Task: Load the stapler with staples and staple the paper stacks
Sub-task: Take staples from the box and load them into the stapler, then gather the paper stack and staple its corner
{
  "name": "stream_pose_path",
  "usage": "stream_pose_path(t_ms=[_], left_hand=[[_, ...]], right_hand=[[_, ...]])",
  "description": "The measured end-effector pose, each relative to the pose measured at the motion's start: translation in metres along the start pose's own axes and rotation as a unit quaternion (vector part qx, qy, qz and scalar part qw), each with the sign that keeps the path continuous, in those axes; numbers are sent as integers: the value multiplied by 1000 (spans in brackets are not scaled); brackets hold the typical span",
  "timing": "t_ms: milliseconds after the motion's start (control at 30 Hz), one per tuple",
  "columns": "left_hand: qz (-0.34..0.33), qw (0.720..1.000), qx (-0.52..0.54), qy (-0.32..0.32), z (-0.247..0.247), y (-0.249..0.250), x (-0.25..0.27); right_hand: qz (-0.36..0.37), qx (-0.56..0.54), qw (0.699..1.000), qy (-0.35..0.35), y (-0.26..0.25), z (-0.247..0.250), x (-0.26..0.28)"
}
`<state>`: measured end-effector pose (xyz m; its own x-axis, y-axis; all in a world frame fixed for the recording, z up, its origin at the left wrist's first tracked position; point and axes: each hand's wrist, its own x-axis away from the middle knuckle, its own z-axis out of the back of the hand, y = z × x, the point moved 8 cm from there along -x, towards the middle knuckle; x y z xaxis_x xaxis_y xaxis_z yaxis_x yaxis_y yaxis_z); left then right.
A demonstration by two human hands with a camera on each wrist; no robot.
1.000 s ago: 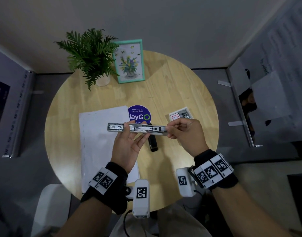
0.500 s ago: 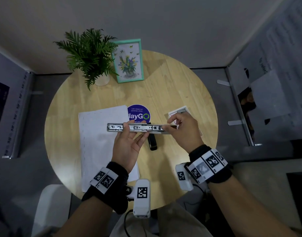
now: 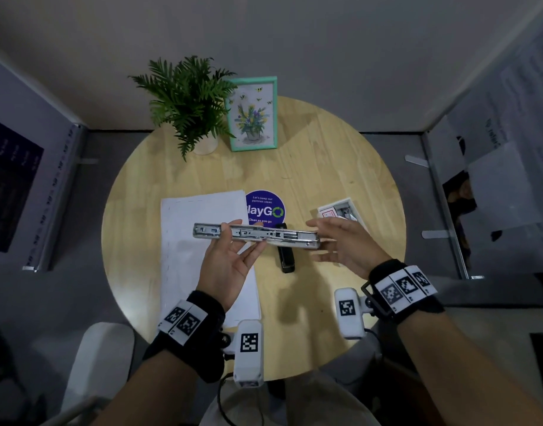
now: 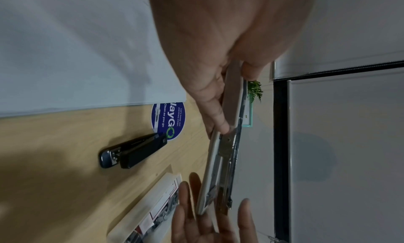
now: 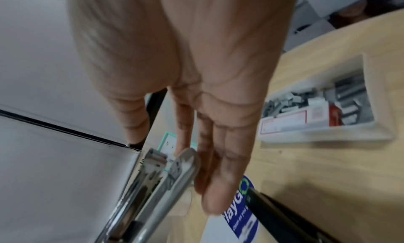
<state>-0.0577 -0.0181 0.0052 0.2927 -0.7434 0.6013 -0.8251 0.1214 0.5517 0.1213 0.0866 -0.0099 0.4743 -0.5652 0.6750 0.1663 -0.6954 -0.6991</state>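
Two hands meet the silver stapler [image 3: 256, 236]: left hand [image 3: 230, 262] fingers grasping it, right hand [image 3: 345, 245] fingers released, spread at its end.

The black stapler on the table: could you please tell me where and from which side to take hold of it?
Probably from above, with the free right hand, grip across its long sides near the middle. The black stapler lies flat on the table, lengthwise away from the person, its far end beneath the silver stapler held by the left hand.

round wooden table [image 3: 341, 155] bears paper stack [image 3: 199, 210], black stapler [image 3: 286, 256], staple box [image 3: 341, 210].
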Motion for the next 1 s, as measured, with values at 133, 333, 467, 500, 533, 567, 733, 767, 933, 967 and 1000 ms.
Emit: stream_pose_path(t_ms=[133, 333, 467, 500, 533, 567, 733, 767, 933, 967, 1000], left_hand=[[-28, 999, -40, 1, 3, 12, 2], [-97, 982, -165, 11, 12, 32, 4], [-170, 929, -329, -7, 14, 44, 7], [-180, 910, -373, -16, 14, 48, 6], [-188, 890, -415, -28, 15, 52, 6], [-194, 867, -458, -40, 16, 55, 5], [-179, 772, -595, -135, 19, 54, 0], [-170, 772, -595, -148, 20, 56, -3], [-143, 824, -542, -82, 44, 92, -51], [-138, 809, -569, -46, 58, 100, -70], [-130, 778, -615, -10, 73, 108, -91]], right_hand=[[-54, -39, 997, -41, 17, -25, -11], [-48, -54, 997, -28, 27, -47, -20], [-44, -8, 997, -61, 32, -74, -19], [-48, -1, 997, -63, 35, -80, -20], [-56, 3, 996, -69, 37, -87, -22], [-64, 9, 995, -80, 38, -94, -23], [-92, 90, 979, -156, 37, -134, -29], [-83, 120, 977, -153, 35, -140, -32], [-64, 173, 982, -41, 42, -146, -67], [-56, 185, 981, -11, 44, -145, -76], [-42, 221, 974, 20, 45, -143, -85]])
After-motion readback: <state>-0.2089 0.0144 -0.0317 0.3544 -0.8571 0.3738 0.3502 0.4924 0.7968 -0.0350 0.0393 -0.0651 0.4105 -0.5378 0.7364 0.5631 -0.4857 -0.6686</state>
